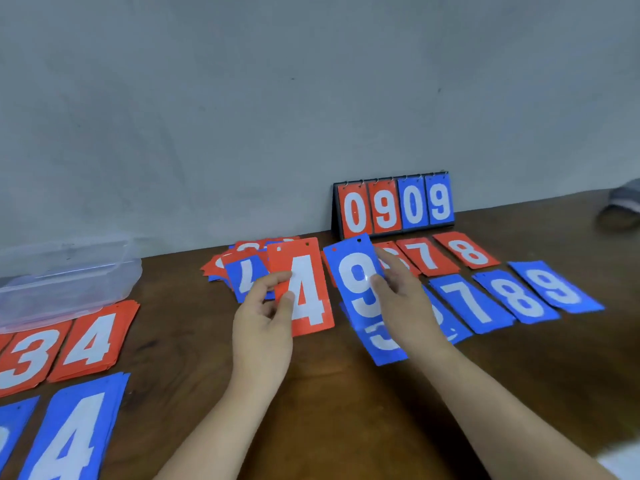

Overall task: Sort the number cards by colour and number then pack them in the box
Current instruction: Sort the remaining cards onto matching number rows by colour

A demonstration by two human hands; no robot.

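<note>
- While the left hand [263, 317] pinches a red card with a white 4 [304, 289] between its thumb and curled fingers, the right hand [398, 296] grips a blue card with a white 9 [356, 275] by its right edge, with the thumb on the front.
- Both cards are held up side by side over the brown wooden table [346, 410].
- Behind the red 4 lies a messy heap of red and blue cards [242, 265].
- Under the right hand lies another blue card [384, 341]. Its number is partly hidden.
- To the right, a red 7 card [427, 256] and a red 8 card [467, 252] lie flat.
- In front of them, a blue 7 card [467, 303], a blue 8 card [519, 296] and a blue 9 card [557, 287] lie in a row.
- At the far left are a red 3 pile [24, 362], a red 4 pile [93, 341] and, nearer, a blue 4 pile [72, 434].
- The see-through plastic box [65, 271] sits behind the red piles, by the wall.
- A small flip scoreboard [394, 206] stands against the grey wall and shows 0909.
</note>
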